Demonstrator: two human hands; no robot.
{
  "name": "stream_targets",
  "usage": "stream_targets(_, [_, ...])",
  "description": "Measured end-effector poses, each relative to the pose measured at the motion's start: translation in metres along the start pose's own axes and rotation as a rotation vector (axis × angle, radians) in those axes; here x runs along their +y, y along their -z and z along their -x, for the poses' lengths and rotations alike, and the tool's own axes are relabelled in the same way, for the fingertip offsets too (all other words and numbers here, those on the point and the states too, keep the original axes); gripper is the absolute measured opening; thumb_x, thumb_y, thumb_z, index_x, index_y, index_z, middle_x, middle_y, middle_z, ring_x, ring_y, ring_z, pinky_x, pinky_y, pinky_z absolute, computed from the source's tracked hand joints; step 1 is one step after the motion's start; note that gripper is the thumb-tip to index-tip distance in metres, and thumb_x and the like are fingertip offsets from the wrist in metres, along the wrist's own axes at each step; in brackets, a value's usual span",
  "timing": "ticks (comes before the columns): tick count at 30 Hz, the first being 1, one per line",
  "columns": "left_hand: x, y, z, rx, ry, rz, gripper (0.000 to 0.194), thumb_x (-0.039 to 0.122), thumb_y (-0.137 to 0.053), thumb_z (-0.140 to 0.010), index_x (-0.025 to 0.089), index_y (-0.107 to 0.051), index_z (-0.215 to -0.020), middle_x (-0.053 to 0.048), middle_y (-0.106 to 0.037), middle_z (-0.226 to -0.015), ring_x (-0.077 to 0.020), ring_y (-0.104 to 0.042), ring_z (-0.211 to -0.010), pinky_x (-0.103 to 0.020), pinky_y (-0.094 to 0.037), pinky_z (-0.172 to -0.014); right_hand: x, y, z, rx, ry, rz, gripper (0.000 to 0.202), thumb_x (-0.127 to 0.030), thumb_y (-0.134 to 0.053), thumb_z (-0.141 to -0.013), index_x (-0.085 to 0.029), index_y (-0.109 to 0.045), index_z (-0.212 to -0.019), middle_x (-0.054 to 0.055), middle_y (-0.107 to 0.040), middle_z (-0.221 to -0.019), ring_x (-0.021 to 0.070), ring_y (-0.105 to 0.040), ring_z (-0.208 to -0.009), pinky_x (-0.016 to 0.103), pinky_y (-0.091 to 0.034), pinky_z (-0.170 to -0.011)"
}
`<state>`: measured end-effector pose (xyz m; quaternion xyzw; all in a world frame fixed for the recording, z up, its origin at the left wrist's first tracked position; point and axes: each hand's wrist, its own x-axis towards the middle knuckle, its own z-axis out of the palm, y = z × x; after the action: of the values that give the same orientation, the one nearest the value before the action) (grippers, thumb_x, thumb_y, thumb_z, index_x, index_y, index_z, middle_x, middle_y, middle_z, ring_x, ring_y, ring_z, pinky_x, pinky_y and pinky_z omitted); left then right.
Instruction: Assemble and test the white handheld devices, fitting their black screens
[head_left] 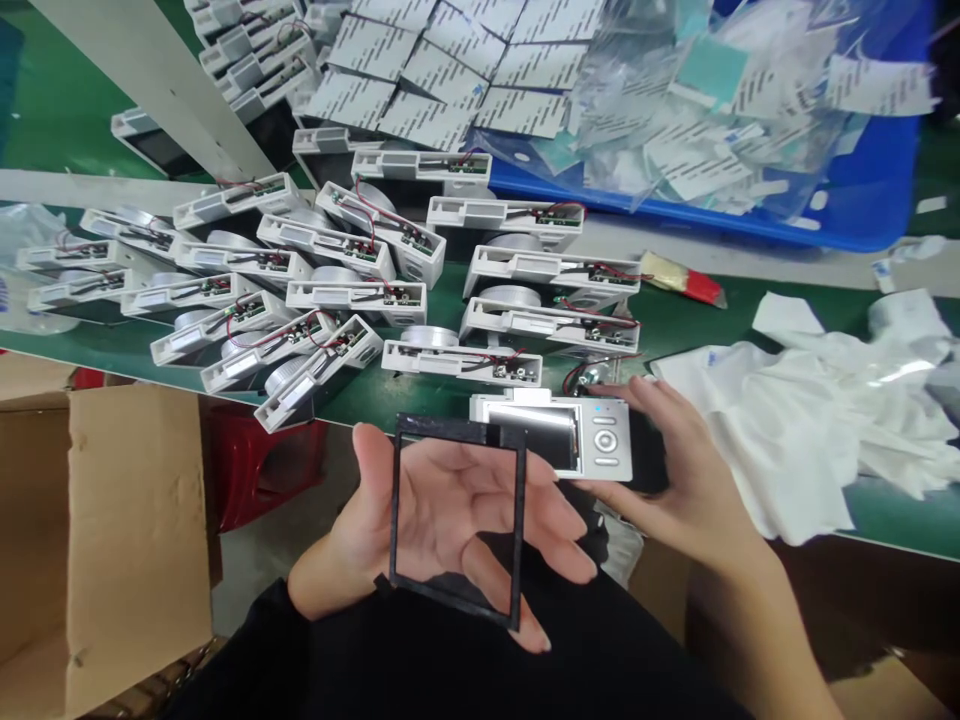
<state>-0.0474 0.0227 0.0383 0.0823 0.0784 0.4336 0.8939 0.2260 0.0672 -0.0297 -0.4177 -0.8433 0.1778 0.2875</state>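
A clear rectangular panel with a black border (519,530) lies over the palm of my left hand (457,510). Through it the palm shows, its fingers loosely spread and slightly curled beneath the panel. My right hand (682,460) grips the right end of a small silver digital camera (619,440), thumb below and fingers above. The camera's back faces up, with its screen area and round button pad visible. Just behind it stands a row of similar white camera bodies (461,362), with red wires and circuit parts showing along their open edges.
More opened camera bodies (337,300) crowd the green bench. A blue tray (892,215) holds plastic film and printed sheets. White cloths (772,430) lie at right, near a red-and-cream object (686,280). Below left are a cardboard box (139,540) and a red stool (262,460).
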Motion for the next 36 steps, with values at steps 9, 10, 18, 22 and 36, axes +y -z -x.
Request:
stream_targets(9, [-0.004, -0.004, -0.007, -0.186, -0.039, 0.094, 0.072, 0.074, -0.058, -0.097, 0.017, -0.066, -0.14, -0.011, -0.071, -0.134, -0.0197, -0.074, -0.117, -0.025, -0.064, -0.084, -0.005, 0.005, -0.01, -0.008, 0.053, 0.053, 0.082, -0.058, -0.056, -0.105, -0.024, -0.022, -0.172, 0.014, -0.072, -0.131, 0.0324, -0.072, -0.115, 0.055, -0.053, -0.11])
stream_targets(10, [-0.004, -0.004, -0.006, -0.191, -0.031, 0.092, 0.073, 0.076, -0.056, -0.097, 0.018, -0.065, -0.141, -0.011, -0.071, -0.135, -0.0196, -0.075, -0.116, -0.026, -0.064, -0.085, -0.006, 0.006, -0.011, -0.007, 0.056, 0.058, 0.081, -0.058, -0.055, -0.106, -0.024, -0.021, -0.172, 0.014, -0.072, -0.132, 0.0321, -0.072, -0.116, 0.054, -0.053, -0.109])
stream_targets(18, [-0.015, 0.006, 0.008, -0.094, 0.092, -0.003, 0.099, 0.098, -0.05, -0.079, 0.023, -0.063, -0.142, -0.017, -0.064, -0.144, -0.0275, -0.075, -0.114, -0.041, -0.066, -0.086, -0.005, 0.007, -0.009, -0.017, 0.044, 0.044, 0.081, -0.057, -0.055, -0.106, -0.026, -0.019, -0.172, 0.013, -0.072, -0.133, 0.0328, -0.071, -0.116, 0.056, -0.053, -0.11])
stream_targets(22, [-0.013, 0.002, 0.007, -0.094, 0.112, -0.015, 0.096, 0.097, -0.052, -0.08, 0.024, -0.065, -0.141, -0.016, -0.067, -0.141, -0.0249, -0.076, -0.109, -0.039, -0.066, -0.088, -0.005, 0.006, -0.009, -0.014, 0.037, 0.03, 0.083, -0.058, -0.057, -0.105, -0.024, -0.021, -0.172, 0.014, -0.072, -0.132, 0.0332, -0.072, -0.115, 0.057, -0.051, -0.11])
stream_targets(36, [-0.01, 0.001, 0.003, -0.078, 0.2, -0.196, 0.108, 0.104, -0.043, -0.075, 0.022, -0.061, -0.145, -0.015, -0.064, -0.137, -0.0254, -0.074, -0.102, -0.048, -0.063, -0.089, -0.007, 0.007, -0.009, -0.021, 0.033, 0.042, 0.082, -0.056, -0.056, -0.105, -0.028, -0.019, -0.172, 0.013, -0.072, -0.134, 0.0345, -0.072, -0.116, 0.06, -0.054, -0.109])
